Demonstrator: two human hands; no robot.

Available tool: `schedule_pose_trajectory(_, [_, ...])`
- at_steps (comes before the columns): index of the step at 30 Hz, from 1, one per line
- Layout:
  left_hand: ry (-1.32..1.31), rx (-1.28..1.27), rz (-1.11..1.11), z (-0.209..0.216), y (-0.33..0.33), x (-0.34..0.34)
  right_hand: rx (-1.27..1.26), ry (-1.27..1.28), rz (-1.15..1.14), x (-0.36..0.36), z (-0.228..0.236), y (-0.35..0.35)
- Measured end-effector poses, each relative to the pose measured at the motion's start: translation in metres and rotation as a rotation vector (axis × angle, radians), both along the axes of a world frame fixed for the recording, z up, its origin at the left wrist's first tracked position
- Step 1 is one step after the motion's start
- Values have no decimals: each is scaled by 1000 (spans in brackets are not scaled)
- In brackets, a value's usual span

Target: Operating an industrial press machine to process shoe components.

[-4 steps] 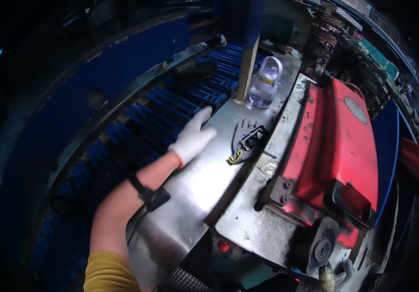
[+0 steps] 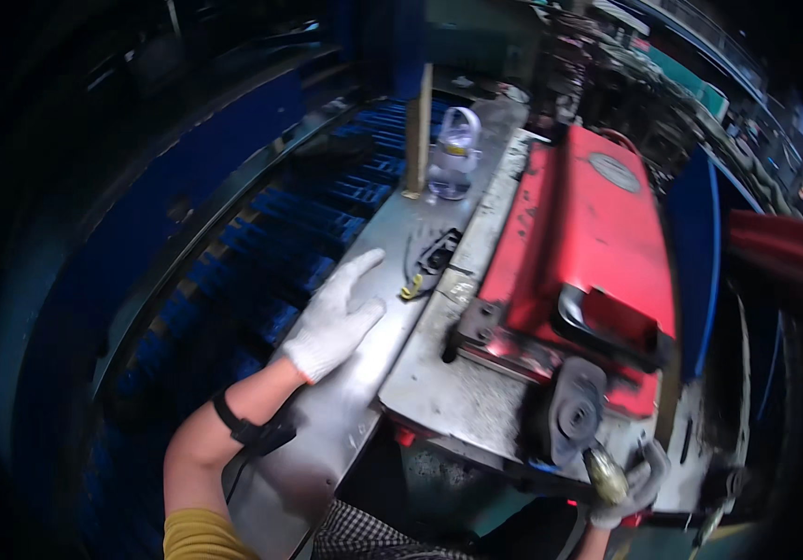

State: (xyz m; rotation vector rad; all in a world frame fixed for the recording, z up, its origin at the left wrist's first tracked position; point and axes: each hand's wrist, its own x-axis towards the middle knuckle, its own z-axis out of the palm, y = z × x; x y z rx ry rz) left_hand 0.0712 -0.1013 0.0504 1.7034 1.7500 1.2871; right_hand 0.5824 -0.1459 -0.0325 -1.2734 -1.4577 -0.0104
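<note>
A factory workshop: heavy red machine (image 2: 588, 243) on a worn steel bench (image 2: 439, 373), blue racks (image 2: 317, 205) beside it.

Far along the grey metal table (image 2: 392, 280) stands a clear plastic bottle (image 2: 454, 154), upright, with a thin yellow label band around its upper body. To its right, atop the red machine housing (image 2: 597, 233), sits a dark oval plate (image 2: 614, 172).
</note>
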Motion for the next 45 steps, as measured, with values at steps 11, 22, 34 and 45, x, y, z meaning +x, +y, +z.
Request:
schedule_pose_trajectory(11, [809, 441, -535, 125, 35, 193, -591, 207, 641, -60, 141, -17])
schedule_pose_trajectory(22, [841, 93, -500, 139, 41, 223, -968, 1075, 1061, -61, 129, -17])
schedule_pose_trajectory(34, [807, -101, -515, 149, 51, 232, -1109, 952, 1214, -65, 136, 19])
schedule_pose_trajectory(45, [814, -28, -414, 146, 38, 234, -1043, 795, 1177, -67, 138, 17])
